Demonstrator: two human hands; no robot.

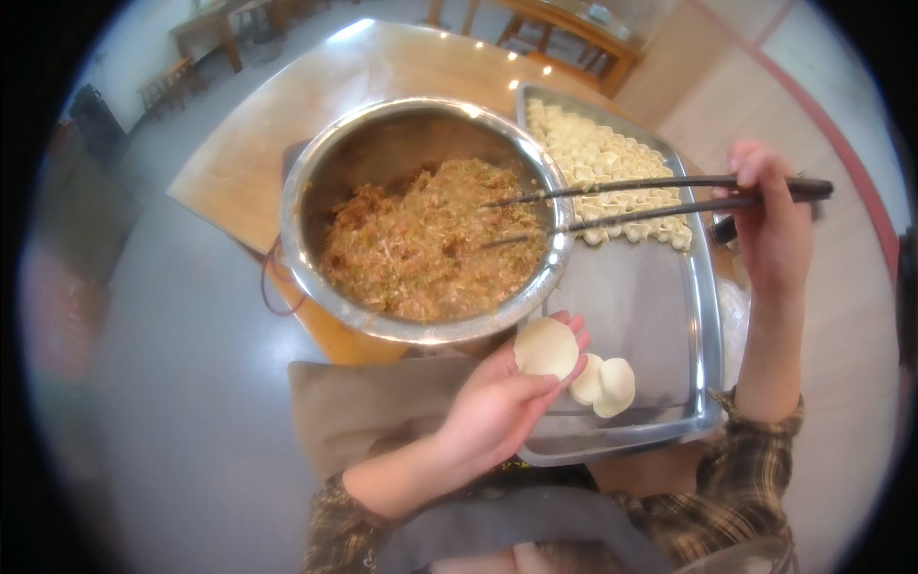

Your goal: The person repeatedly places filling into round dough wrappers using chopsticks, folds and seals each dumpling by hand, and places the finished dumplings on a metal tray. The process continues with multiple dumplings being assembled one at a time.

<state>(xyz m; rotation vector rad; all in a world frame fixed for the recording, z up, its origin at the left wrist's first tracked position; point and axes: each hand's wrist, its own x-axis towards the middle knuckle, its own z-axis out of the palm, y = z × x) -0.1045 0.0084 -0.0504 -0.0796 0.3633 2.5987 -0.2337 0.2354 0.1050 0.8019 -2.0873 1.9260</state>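
A round, pale dumpling wrapper [546, 348] lies across the fingers of my left hand [497, 394], its thumb resting at the wrapper's lower edge. My right hand [771, 215] grips a pair of long dark chopsticks [660, 184] near their thick ends. Their tips are spread apart over the minced filling [430, 244], which fills much of a large steel bowl [304, 277]. No lump of filling shows on the wrapper. Beside my left hand, a few loose wrappers [615, 386] overlap on the metal tray [636, 297].
Rows of folded dumplings [612, 167] cover the tray's far part. Bowl and tray stand on a wooden table [239, 143]. A brown cloth-like piece [354, 407] is at the near side. Farther off are other wooden tables [583, 38] and stools [172, 84].
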